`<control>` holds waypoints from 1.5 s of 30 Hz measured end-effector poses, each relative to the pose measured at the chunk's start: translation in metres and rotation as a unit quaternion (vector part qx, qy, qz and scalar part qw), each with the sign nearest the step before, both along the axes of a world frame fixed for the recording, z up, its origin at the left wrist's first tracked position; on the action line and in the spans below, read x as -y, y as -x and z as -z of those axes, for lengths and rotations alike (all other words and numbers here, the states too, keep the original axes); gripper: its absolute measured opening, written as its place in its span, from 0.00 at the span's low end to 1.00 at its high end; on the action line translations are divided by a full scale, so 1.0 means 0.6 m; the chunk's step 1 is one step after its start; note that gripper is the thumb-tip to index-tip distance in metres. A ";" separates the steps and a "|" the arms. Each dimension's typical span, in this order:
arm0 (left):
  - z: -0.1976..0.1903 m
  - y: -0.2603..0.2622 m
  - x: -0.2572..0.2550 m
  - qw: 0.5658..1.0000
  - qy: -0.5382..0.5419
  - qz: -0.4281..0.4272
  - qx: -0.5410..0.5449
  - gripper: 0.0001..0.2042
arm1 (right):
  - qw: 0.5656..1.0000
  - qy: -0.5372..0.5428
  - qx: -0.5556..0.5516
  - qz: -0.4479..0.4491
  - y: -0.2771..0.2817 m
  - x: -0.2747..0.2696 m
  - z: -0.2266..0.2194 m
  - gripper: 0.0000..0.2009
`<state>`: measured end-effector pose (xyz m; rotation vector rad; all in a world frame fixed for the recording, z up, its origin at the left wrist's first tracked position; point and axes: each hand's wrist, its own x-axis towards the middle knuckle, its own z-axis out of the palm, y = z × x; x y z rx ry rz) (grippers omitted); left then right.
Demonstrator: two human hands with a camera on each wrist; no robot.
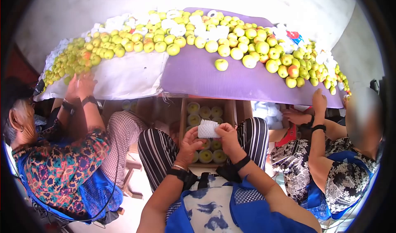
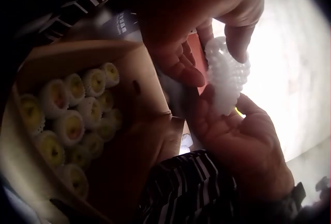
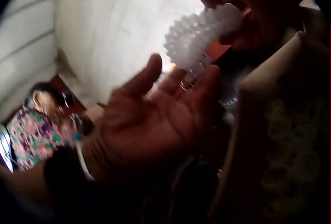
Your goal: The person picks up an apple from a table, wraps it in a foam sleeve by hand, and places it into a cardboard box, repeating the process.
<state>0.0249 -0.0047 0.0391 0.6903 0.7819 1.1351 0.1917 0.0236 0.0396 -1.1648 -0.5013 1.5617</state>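
Observation:
A white foam net [image 1: 208, 129] is held up above a carton, between the two hands. My right hand [image 1: 231, 141] pinches its right side; the right wrist view shows those fingers gripping one end of the net [image 3: 194, 35]. At the other end is my left hand [image 1: 189, 148], its fingers spread and relaxed beside the foam, palm visible [image 3: 155, 115]. In the left wrist view the net [image 2: 225, 76] stands between the left hand [image 2: 201, 7] above and the right hand [image 2: 248, 151] below. Whether anything is inside the net cannot be told.
Beneath the hands, an open carton [image 2: 150, 141] holds several net-wrapped apples [image 2: 69, 127]. Many loose green apples [image 1: 173, 49] lie across the purple mat [image 1: 198, 76] and white cloth [image 1: 132, 74]. One person [image 1: 62, 163] sits at left, another [image 1: 346, 167] at right, hands near the table.

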 end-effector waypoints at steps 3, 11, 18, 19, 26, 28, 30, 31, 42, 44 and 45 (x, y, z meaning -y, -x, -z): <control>0.014 -0.003 0.002 0.999 -0.009 -0.013 -0.030 0.26 | 0.994 -0.036 0.054 -0.083 0.011 0.014 0.037 0.04; 0.062 -0.002 -0.012 0.994 0.051 -0.073 -0.060 0.16 | 0.963 -0.074 0.083 -0.244 0.011 0.008 0.032 0.13; 0.073 0.007 -0.011 0.992 0.052 -0.066 -0.092 0.15 | 0.942 -0.051 0.124 -0.308 0.016 0.012 0.044 0.20; 0.071 0.006 -0.010 0.992 0.055 -0.065 -0.092 0.15 | 0.954 -0.014 0.082 -0.290 0.015 0.011 0.036 0.20; 0.095 0.013 -0.008 0.991 0.039 -0.034 -0.126 0.16 | 0.945 -0.030 0.124 -0.302 0.019 0.015 0.063 0.19; 0.097 0.011 -0.005 0.992 0.042 -0.028 -0.113 0.16 | 0.940 -0.028 0.156 -0.302 0.022 0.017 0.064 0.19; 0.093 0.012 -0.003 0.994 0.045 -0.023 -0.102 0.16 | 0.934 -0.026 0.187 -0.303 0.026 0.019 0.070 0.19; 0.089 0.012 -0.003 0.995 0.049 -0.026 -0.087 0.15 | 0.929 -0.071 0.220 -0.288 0.027 0.019 0.081 0.18; 0.082 0.013 -0.001 0.992 0.088 0.009 -0.088 0.13 | 0.795 -0.287 0.526 -0.096 0.028 0.023 0.068 0.15; 0.086 0.015 -0.001 0.987 0.066 0.032 -0.142 0.14 | 0.829 -0.212 0.515 -0.048 0.026 0.017 0.074 0.14; 0.085 0.016 -0.001 0.987 0.066 0.034 -0.142 0.14 | 0.830 -0.211 0.514 -0.047 0.023 0.015 0.078 0.14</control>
